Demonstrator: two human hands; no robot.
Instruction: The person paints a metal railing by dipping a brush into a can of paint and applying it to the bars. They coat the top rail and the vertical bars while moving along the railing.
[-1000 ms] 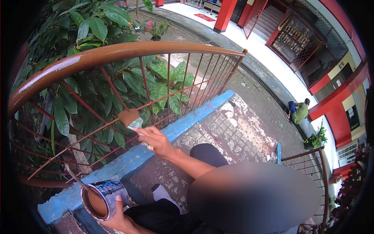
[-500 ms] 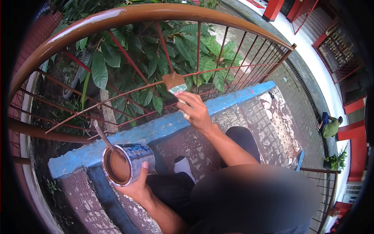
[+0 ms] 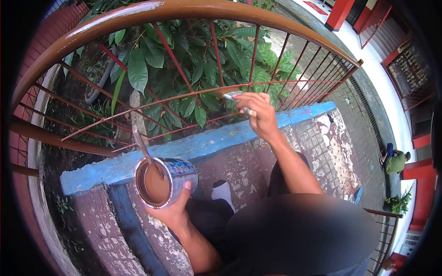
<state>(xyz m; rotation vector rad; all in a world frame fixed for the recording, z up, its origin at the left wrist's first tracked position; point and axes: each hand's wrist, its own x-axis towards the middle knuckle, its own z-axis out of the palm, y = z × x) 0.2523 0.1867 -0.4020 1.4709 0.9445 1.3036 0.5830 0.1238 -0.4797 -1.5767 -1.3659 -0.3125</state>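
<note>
My left hand (image 3: 174, 207) is wrapped round a paint can (image 3: 183, 171) that holds brown paint (image 3: 156, 185). A stirring stick (image 3: 142, 143) stands in the can and leans on its rim. My right hand (image 3: 258, 115) grips a paintbrush (image 3: 234, 95), fingers closed round its handle. The brush is turned edge-on, its brown bristles right at the thin horizontal rod (image 3: 193, 93) of the metal railing. Above it, the thick curved top rail (image 3: 193, 13) is brown with a pale worn patch. Upright bars (image 3: 215, 53) show red and brown stretches.
Leafy plants (image 3: 152, 57) grow behind the railing. A blue-painted ledge (image 3: 216, 141) runs below it, beside worn, flaking steps (image 3: 239, 165). My socked foot (image 3: 223, 192) rests there. A person in a green shirt (image 3: 396, 163) sits far right, near a potted plant (image 3: 400, 202).
My right hand has shifted right, and the brush has turned from flat-on to edge-on at the rod. The can appears further right as the view moves slightly.
</note>
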